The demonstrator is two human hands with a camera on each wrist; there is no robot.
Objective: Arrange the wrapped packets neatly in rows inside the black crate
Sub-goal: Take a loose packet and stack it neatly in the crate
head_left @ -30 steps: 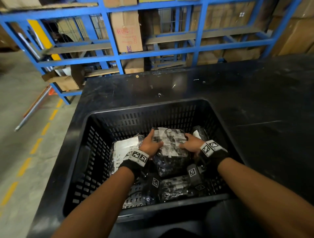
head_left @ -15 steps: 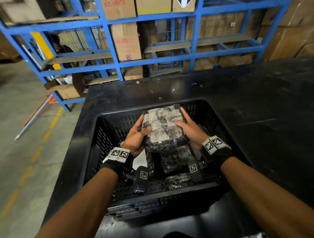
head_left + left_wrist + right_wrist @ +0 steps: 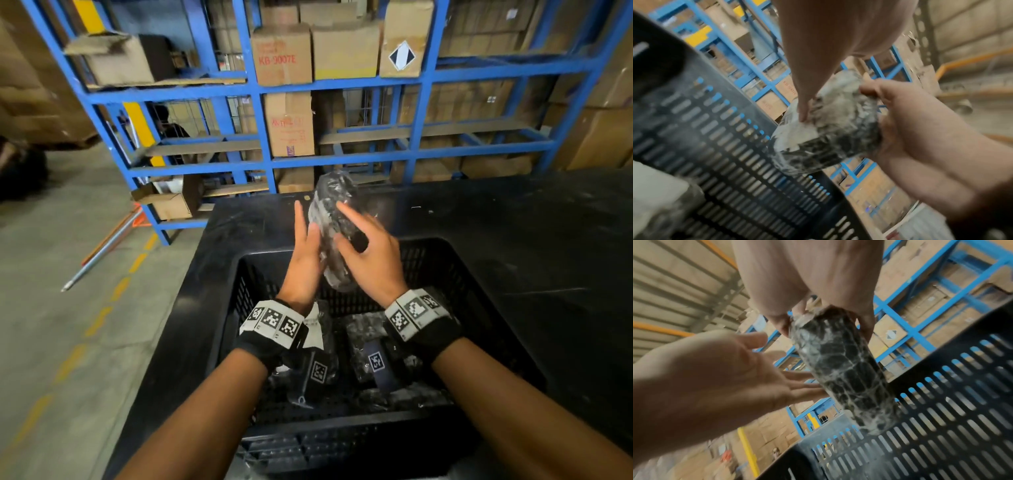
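Note:
Both hands hold one wrapped packet [image 3: 331, 205] in the air above the far rim of the black crate [image 3: 359, 419]. It is dark, in clear film, and stands on edge. My right hand [image 3: 366, 250] grips its right side, thumb and fingers curled round it [image 3: 840, 369]. My left hand [image 3: 303, 253] lies flat against its left face with straight fingers [image 3: 802, 113]. Several more packets [image 3: 366, 337] lie on the crate floor under my wrists, one with a white label [image 3: 317, 325].
The crate sits at the near left of a black table [image 3: 513, 240]. Behind the table stands a blue rack [image 3: 342, 85] full of cardboard boxes [image 3: 289, 125], with a person [image 3: 168, 128] behind it. Left is concrete floor with a metal pole [image 3: 102, 255].
The packet has come up from the crate floor to above the far rim and turned on edge. My left hand went from gripping it to lying flat against it.

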